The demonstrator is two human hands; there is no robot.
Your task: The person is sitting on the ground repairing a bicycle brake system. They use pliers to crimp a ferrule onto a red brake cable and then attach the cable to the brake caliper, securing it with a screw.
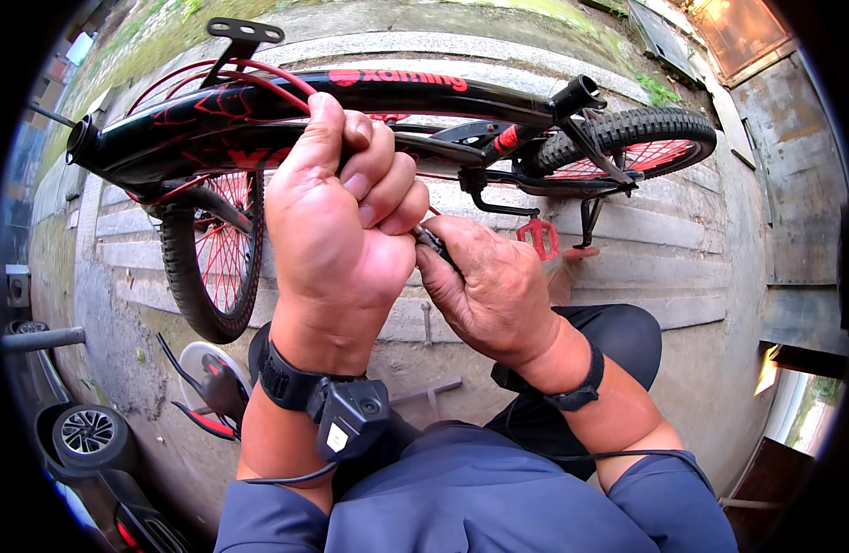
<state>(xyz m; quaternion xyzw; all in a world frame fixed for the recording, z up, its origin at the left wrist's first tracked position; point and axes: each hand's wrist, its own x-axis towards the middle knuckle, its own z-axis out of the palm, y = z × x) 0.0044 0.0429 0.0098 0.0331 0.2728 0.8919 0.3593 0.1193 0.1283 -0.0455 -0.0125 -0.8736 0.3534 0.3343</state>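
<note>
A black and red bicycle frame [175, 129] lies across in front of me, a front wheel [217, 249] at the left and a rear wheel [645, 147] at the right. Thin red cables [268, 81] loop from its left end toward my left hand [346, 194], which is closed with curled fingers round a red cable near the thumb tip. My right hand [489, 286] is pinched on a small dark metal piece [435, 244], mostly hidden by the fingers, close beside the left palm. A short bit of red cable shows just above that piece.
A red pedal [538, 240] hangs below the crank. A wrench [427, 323] lies on the concrete between my knees, and a grey metal bar [427, 392] nearer. Handlebar-like dark parts [212, 392] and a white disc rest at the left, near a parked car's wheel [88, 433].
</note>
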